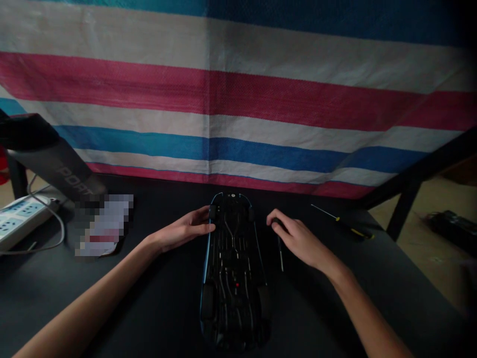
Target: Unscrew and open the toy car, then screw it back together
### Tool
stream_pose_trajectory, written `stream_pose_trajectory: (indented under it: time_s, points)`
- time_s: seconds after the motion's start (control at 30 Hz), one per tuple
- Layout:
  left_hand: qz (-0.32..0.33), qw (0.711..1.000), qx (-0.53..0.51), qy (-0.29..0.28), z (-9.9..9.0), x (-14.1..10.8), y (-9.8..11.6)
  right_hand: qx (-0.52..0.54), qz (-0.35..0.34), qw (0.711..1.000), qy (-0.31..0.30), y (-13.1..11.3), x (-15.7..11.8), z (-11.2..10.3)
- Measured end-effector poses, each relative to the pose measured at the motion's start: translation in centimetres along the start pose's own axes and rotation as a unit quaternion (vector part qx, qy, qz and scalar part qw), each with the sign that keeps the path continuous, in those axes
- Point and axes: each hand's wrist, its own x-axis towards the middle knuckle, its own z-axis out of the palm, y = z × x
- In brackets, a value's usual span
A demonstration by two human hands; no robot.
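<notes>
A model car (234,263) lies upside down on the dark table, its black underside with wheels facing up and blue body edges showing along the sides. My left hand (186,229) grips the car's left side near the far wheel, thumb at the edge and some fingertips hidden. To the right of the car, apart from it, my right hand (294,236) is closed around a small screwdriver (280,253). Its thin metal shaft points down toward the table, and the handle is mostly covered by the fingers.
A second screwdriver (346,224) with a yellow and black handle lies at the right. On the left are a grey bottle (63,159), a white power strip (22,219) with a cable, and a blurred-out item (108,228). A striped sheet (238,99) hangs behind the table.
</notes>
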Motion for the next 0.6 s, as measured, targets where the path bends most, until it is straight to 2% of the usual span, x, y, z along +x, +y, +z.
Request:
stream_pose_trajectory:
  time_s: [0.07,0.2,0.37,0.43,0.47,0.5,0.53,0.57,0.6]
  points:
    - [0.005,1.000,0.003,0.012,0.0,0.1,-0.1,-0.020,0.005,1.000,-0.008,0.3,-0.1,1.1]
    - [0.041,0.997,-0.016,0.066,-0.5,0.6,-0.7,-0.060,0.037,0.997,0.021,-0.1,-0.2,2.7]
    - [0.066,0.974,-0.054,0.210,-1.4,1.5,-1.3,-0.099,0.067,0.990,0.068,-1.2,-1.1,1.4]
    - [0.091,0.965,-0.037,0.243,-1.8,1.7,-1.4,-0.100,0.075,0.985,0.115,-3.3,-2.4,1.0]
    - [0.105,0.963,-0.025,0.249,-2.0,1.8,-1.5,-0.077,0.075,0.980,0.167,-4.9,-3.3,1.2]
    - [0.119,0.961,-0.011,0.250,-2.2,1.8,-1.6,-0.035,0.068,0.975,0.208,-7.0,-4.4,1.8]
    - [0.130,0.960,0.003,0.249,-2.3,1.8,-1.7,0.014,0.040,0.974,0.221,-9.3,-5.4,2.9]
    - [0.136,0.959,0.011,0.249,-2.4,1.8,-1.7,0.053,-0.011,0.981,0.186,-11.9,-6.5,4.4]
    - [0.138,0.959,0.015,0.248,-2.5,1.8,-1.8,0.064,-0.092,0.989,0.092,-14.5,-7.3,6.3]
